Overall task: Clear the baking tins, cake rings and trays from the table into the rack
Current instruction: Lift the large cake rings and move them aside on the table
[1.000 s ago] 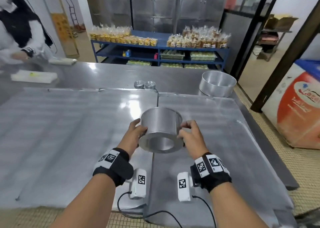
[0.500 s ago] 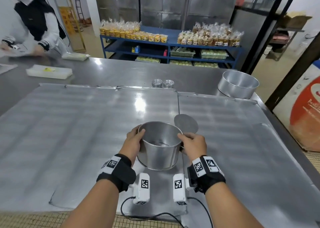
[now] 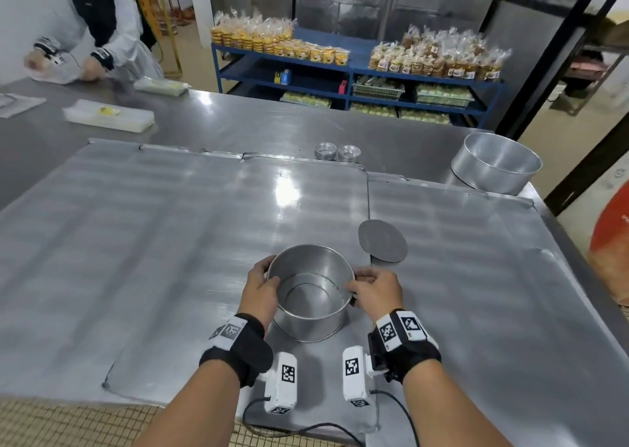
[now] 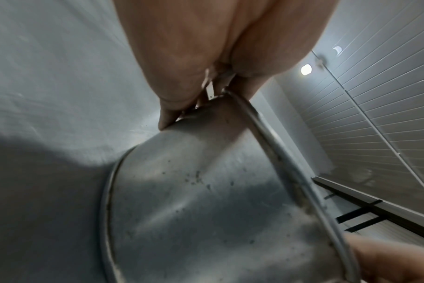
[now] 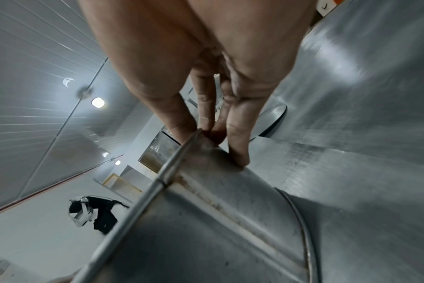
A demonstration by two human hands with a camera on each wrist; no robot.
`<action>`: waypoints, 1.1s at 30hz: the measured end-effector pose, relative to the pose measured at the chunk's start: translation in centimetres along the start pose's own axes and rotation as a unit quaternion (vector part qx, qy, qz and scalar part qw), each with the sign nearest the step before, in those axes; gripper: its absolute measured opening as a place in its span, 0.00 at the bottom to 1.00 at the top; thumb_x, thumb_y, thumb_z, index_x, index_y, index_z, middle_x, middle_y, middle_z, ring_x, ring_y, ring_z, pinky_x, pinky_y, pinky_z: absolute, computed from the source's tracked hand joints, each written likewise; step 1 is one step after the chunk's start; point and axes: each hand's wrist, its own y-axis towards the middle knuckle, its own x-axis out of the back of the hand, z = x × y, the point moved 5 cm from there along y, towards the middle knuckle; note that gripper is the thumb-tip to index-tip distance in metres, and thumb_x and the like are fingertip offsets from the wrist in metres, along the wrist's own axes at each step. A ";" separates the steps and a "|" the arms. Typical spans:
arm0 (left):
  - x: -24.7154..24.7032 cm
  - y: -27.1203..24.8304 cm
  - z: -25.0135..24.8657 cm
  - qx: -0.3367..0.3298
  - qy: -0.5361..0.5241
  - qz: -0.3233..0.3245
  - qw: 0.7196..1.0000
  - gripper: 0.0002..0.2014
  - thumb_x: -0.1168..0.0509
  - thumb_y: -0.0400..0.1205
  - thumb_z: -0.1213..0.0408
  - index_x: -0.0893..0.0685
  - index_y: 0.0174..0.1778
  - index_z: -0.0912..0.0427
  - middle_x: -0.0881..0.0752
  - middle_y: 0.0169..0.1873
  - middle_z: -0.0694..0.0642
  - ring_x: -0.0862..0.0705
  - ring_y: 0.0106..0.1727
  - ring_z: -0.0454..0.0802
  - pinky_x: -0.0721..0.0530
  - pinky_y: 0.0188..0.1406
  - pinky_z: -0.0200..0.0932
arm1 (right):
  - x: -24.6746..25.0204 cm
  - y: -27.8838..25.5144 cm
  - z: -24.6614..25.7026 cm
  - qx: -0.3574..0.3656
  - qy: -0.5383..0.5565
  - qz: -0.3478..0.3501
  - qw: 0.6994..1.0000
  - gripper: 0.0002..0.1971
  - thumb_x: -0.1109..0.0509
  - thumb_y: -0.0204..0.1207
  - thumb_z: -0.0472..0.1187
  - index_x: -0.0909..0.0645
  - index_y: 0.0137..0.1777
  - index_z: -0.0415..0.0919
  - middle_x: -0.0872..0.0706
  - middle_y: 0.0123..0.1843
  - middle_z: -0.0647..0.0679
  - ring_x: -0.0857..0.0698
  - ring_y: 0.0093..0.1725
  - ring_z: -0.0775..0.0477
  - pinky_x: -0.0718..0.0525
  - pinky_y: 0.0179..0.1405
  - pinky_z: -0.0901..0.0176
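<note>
A tall round metal cake ring (image 3: 309, 324) stands upright on the steel table near its front edge. My left hand (image 3: 261, 290) grips its left rim, thumb inside and fingers outside. My right hand (image 3: 372, 290) pinches the right rim the same way. Both wrist views show the ring's wall (image 4: 206, 191) (image 5: 218, 220) up close, with my fingers (image 5: 237, 145) on it. A loose round metal base disc (image 3: 383, 240) lies flat just behind the ring to the right. A wide round baking tin (image 3: 495, 164) sits at the table's far right corner.
Two stacks of small tart tins (image 3: 337, 152) stand at the far middle. Large flat metal sheets (image 3: 170, 242) cover the table. Another person (image 3: 102, 21) works at the far left beside white packets (image 3: 109, 115). A blue shelf (image 3: 357, 82) with bagged goods is behind.
The ring was held tilted in the air, its opening toward me; now it is upright and lowered onto the table. The base disc now lies uncovered behind it. Both hands kept hold.
</note>
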 end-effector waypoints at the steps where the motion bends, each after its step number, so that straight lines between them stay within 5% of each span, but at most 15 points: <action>1: 0.1 0.1 0.0 -0.006 0.007 -0.014 1.000 0.20 0.43 0.86 0.73 0.21 0.71 0.54 0.20 0.69 0.55 0.21 0.69 0.54 0.21 0.70 0.51 | -0.2 0.4 0.0 0.003 -0.003 0.008 1.000 0.12 0.22 0.57 0.32 0.12 0.39 0.46 0.09 0.39 0.45 0.09 0.41 0.42 0.08 0.43 0.41; 7: -0.2 0.5 0.4 -0.048 0.057 -0.075 0.994 0.15 0.45 0.89 0.68 0.21 0.69 0.53 0.21 0.69 0.55 0.22 0.69 0.52 0.25 0.75 0.51 | 0.0 3.6 1.2 -0.008 0.023 0.061 0.998 0.04 0.23 0.75 0.38 0.14 0.42 0.39 0.12 0.39 0.39 0.11 0.35 0.40 0.09 0.34 0.45; 9: -0.3 0.5 0.6 -0.055 0.063 -0.091 0.992 0.14 0.45 0.90 0.65 0.21 0.68 0.52 0.20 0.68 0.56 0.22 0.69 0.52 0.25 0.74 0.50 | 0.9 5.7 1.7 0.001 -0.018 0.057 0.998 0.01 0.26 0.77 0.34 0.15 0.44 0.38 0.14 0.41 0.40 0.14 0.35 0.43 0.09 0.38 0.44; 11: -0.4 0.4 0.7 -0.057 0.062 -0.102 0.991 0.13 0.45 0.91 0.63 0.20 0.68 0.52 0.20 0.68 0.55 0.21 0.69 0.51 0.25 0.73 0.50 | 1.9 8.8 2.2 0.046 -0.154 0.049 0.986 0.10 0.25 0.73 0.32 0.14 0.53 0.39 0.12 0.48 0.42 0.14 0.42 0.43 0.11 0.50 0.47; 15: -0.4 0.0 0.5 -0.059 0.044 -0.109 0.991 0.13 0.44 0.91 0.61 0.19 0.68 0.53 0.18 0.66 0.53 0.20 0.68 0.49 0.23 0.72 0.49 | 2.8 14.1 3.2 0.130 -0.440 0.064 0.886 0.32 0.22 0.65 0.39 0.22 0.72 0.45 0.18 0.69 0.40 0.24 0.72 0.38 0.28 0.72 0.54; 19: -0.4 -0.3 0.2 -0.066 0.051 -0.115 0.990 0.13 0.44 0.91 0.62 0.18 0.68 0.54 0.17 0.66 0.51 0.20 0.67 0.47 0.24 0.66 0.40 | 2.9 17.7 3.8 0.151 -0.541 0.090 0.822 0.46 0.17 0.61 0.49 0.33 0.80 0.48 0.23 0.75 0.43 0.29 0.76 0.37 0.36 0.76 0.53; 24: -0.5 -0.4 0.3 -0.066 0.080 -0.116 0.988 0.13 0.45 0.91 0.60 0.19 0.68 0.50 0.17 0.65 0.49 0.20 0.67 0.45 0.25 0.66 0.40 | 3.0 21.8 3.5 0.119 -0.584 0.157 0.787 0.68 0.12 0.50 0.61 0.51 0.87 0.52 0.41 0.86 0.44 0.51 0.86 0.35 0.43 0.82 0.41; 28: -0.5 -0.4 0.4 -0.070 0.085 -0.120 0.987 0.13 0.45 0.91 0.61 0.19 0.68 0.51 0.17 0.65 0.49 0.19 0.67 0.45 0.24 0.66 0.39 | 2.6 22.3 4.4 0.117 -0.595 0.163 0.778 0.73 0.10 0.40 0.63 0.48 0.86 0.53 0.32 0.80 0.38 0.39 0.81 0.32 0.31 0.78 0.39; 33: -0.3 -0.2 0.5 -0.079 0.095 -0.118 0.985 0.13 0.45 0.91 0.61 0.19 0.68 0.51 0.17 0.65 0.49 0.19 0.65 0.45 0.25 0.62 0.35 | 2.9 20.9 5.2 0.136 -0.583 0.099 0.795 0.66 0.09 0.33 0.59 0.37 0.77 0.56 0.38 0.71 0.41 0.34 0.73 0.32 0.24 0.70 0.33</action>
